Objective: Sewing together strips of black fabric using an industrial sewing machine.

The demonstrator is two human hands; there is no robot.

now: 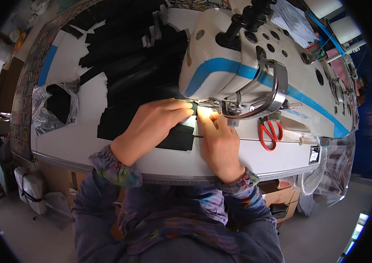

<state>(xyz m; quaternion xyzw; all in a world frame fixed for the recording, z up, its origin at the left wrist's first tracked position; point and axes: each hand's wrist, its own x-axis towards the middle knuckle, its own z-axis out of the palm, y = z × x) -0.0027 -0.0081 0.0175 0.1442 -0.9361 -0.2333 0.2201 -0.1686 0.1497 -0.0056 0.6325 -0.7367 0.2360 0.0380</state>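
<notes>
A white sewing machine (pixel 214 41) with blue stripes stands over the table, its small lamp lighting the needle area. Just left of the presser foot, my left hand (pixel 155 120) pinches the edge of a black fabric piece (pixel 195 106) between thumb and fingers. From the near side my right hand (pixel 221 142) closes on the same small piece, fingertips beside the foot; its fingers are curled. The needle itself is hidden. Under and beyond my left hand lie many black fabric pieces (pixel 137 65), and some flat black strips (pixel 175 141) reach toward me.
Red-handled scissors (pixel 270 135) hang beside the machine at the right. A clear plastic bag (pixel 56 107) with black material lies on the table's left. The table's front edge carries a ruler strip (pixel 177 179). Thread cones (pixel 343 30) stand at the upper right.
</notes>
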